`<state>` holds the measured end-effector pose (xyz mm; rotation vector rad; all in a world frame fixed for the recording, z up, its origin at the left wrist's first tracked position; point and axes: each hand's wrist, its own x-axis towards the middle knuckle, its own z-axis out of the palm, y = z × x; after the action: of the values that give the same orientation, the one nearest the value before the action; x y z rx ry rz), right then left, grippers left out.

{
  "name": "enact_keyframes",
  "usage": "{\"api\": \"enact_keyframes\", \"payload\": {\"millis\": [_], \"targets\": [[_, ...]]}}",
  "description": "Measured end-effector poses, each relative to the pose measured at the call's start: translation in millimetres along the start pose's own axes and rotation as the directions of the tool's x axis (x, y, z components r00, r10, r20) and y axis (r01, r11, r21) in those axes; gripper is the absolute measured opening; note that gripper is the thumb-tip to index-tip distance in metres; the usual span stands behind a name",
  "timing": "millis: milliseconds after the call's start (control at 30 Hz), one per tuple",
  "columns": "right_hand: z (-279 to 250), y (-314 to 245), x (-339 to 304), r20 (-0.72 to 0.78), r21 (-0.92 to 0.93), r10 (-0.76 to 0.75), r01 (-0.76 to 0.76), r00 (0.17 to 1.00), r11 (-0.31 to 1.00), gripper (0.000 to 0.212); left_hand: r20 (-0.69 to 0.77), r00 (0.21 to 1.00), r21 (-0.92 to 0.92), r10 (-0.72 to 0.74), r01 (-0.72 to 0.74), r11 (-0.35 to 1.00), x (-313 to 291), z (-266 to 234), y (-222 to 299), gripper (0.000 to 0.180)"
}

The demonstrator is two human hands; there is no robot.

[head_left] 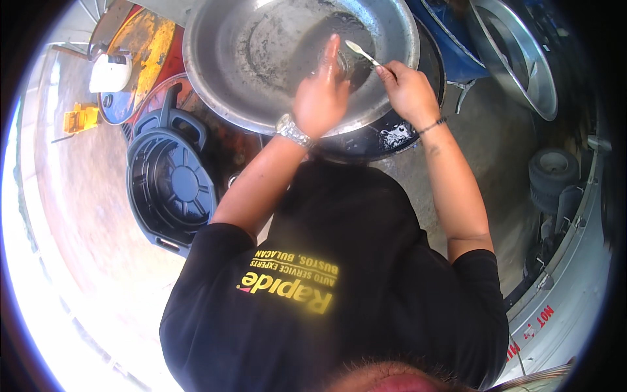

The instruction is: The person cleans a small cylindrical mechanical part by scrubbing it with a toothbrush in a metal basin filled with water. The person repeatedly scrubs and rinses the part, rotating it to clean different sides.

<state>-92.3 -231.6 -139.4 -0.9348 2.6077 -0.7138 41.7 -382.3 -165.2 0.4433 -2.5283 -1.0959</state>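
Observation:
My right hand (413, 93) is closed around the handle of a pale toothbrush (364, 53). The brush's head points up and left, over the wide metal basin (219, 91). My left hand (320, 101) reaches over the basin's near rim, its index finger stretched out and wet-looking, close to the brush head. The thumb lies apart from that finger; the other fingers are mostly hidden. Beside the stretched finger shows a faint round outline, which I cannot make out as a ripple or an object. Dark liquid (362, 39) lies in the right part of the basin.
Under the basin's right side is a black round pan or lid (366, 147). A dark drain pan (186, 179) stands to the left. Beyond it is a yellow-stained drum top (147, 52) with a white container (110, 73). A metal basin (516, 55) and tyres (554, 171) are at right.

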Motion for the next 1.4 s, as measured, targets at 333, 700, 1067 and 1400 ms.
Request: {"api": "enact_keyframes", "payload": {"millis": [333,700,1067,1400], "targets": [[61.8,17.4,91.1,0.219,-0.687,-0.047,0.188,0.975,0.701,0.023,0.084,0.874,0.442,0.478,-0.462,0.769,-2.6,-9.6,-19.1,0.044],[44.9,22.1,67.6,0.193,-0.606,-0.102,0.201,0.976,0.77,0.034,-0.1,0.911,0.172,0.4,-0.38,0.909,-5.3,-17.7,-30.4,0.07],[-36.2,21.5,31.7,0.003,-0.114,-0.514,0.51,0.858,0.852,0.037,0.182,0.921,0.095,0.346,-0.366,0.926,17.6,-38.1,-29.7,0.092],[-48.1,21.5,41.4,-0.002,-0.324,-0.669,0.633,0.743,0.703,0.037,0.274,0.857,0.157,0.437,-0.488,0.859,23.3,-37.9,-31.6,0.088]]}}
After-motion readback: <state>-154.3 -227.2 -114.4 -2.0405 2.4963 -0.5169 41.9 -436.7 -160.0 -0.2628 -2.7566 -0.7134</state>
